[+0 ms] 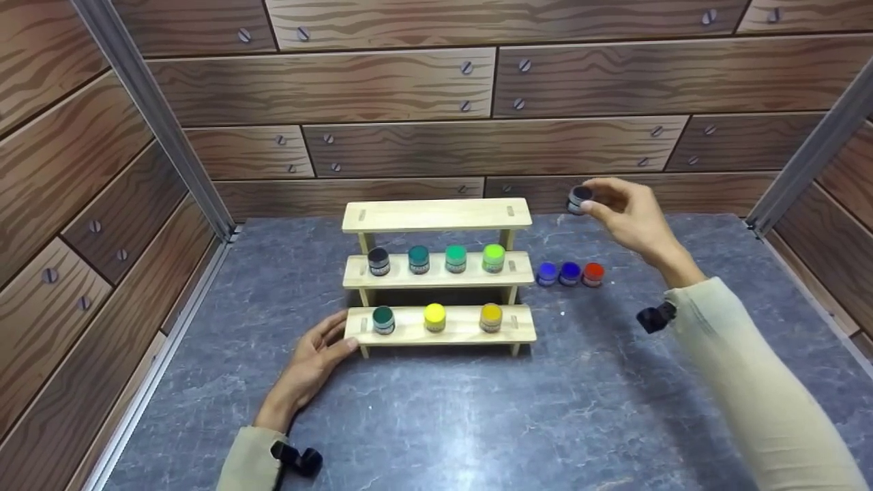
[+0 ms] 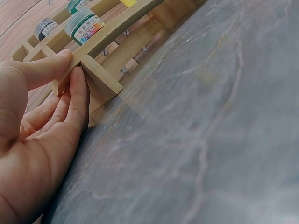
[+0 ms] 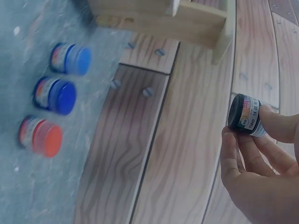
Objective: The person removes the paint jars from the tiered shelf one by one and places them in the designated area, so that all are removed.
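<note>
My right hand (image 1: pixel 634 215) pinches a black-lidded paint jar (image 1: pixel 580 200) between thumb and fingers, raised to the right of the wooden three-step rack (image 1: pixel 436 215). In the right wrist view the labelled side of that paint jar (image 3: pixel 246 115) shows. The left hand (image 1: pixel 317 358) grips the left end of the rack's lowest step, thumb above and fingers beneath, as the left wrist view shows at the rack's edge (image 2: pixel 100 74). On this step stand a dark green jar (image 1: pixel 383 319), a yellow jar (image 1: pixel 434 317) and an amber jar (image 1: pixel 490 318).
The middle step carries several jars, from a black one (image 1: pixel 378 261) to a light green one (image 1: pixel 493 258). Right of the rack, a light blue jar (image 1: pixel 547 273), a dark blue jar (image 1: pixel 569 273) and a red jar (image 1: pixel 593 274) line up on the grey table (image 1: pixel 436 423). Wood-patterned walls (image 1: pixel 409 82) enclose it.
</note>
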`<state>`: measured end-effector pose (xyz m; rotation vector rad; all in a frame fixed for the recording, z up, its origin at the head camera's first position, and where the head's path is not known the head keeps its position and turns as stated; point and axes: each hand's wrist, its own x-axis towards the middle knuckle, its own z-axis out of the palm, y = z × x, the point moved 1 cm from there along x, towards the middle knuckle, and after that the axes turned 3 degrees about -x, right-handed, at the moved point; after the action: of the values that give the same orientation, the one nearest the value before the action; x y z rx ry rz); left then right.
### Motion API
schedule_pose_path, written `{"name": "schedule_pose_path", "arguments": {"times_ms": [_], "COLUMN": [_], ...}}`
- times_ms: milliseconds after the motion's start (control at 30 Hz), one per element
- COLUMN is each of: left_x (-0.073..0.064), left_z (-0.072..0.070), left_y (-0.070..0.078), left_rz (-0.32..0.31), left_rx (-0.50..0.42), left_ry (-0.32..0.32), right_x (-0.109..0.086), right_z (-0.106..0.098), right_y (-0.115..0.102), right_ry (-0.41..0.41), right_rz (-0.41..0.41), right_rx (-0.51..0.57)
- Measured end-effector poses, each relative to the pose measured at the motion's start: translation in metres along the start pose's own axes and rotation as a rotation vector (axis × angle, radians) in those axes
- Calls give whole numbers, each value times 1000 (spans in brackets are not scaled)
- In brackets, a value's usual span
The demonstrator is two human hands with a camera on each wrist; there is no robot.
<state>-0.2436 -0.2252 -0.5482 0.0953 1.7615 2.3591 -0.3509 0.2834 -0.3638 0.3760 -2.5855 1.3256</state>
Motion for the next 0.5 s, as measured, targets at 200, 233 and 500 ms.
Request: {"name": "schedule_pose_path", "arguments": {"times_ms": [200, 233, 500], "left_x": [0, 0, 0], "left_z": [0, 0, -1], "left_y": [0, 0, 0], "left_rz": [1, 0, -6], "left_rx": [4, 3, -6], "left_ry": [-3, -7, -22], "right_x": [-8, -9, -20], "right_z": [-9, -10, -19], "right_y": [22, 27, 61], "right_ry": [9, 11, 13], "right_rz": [30, 35, 108], "right_rx": [-21, -24, -27]}}
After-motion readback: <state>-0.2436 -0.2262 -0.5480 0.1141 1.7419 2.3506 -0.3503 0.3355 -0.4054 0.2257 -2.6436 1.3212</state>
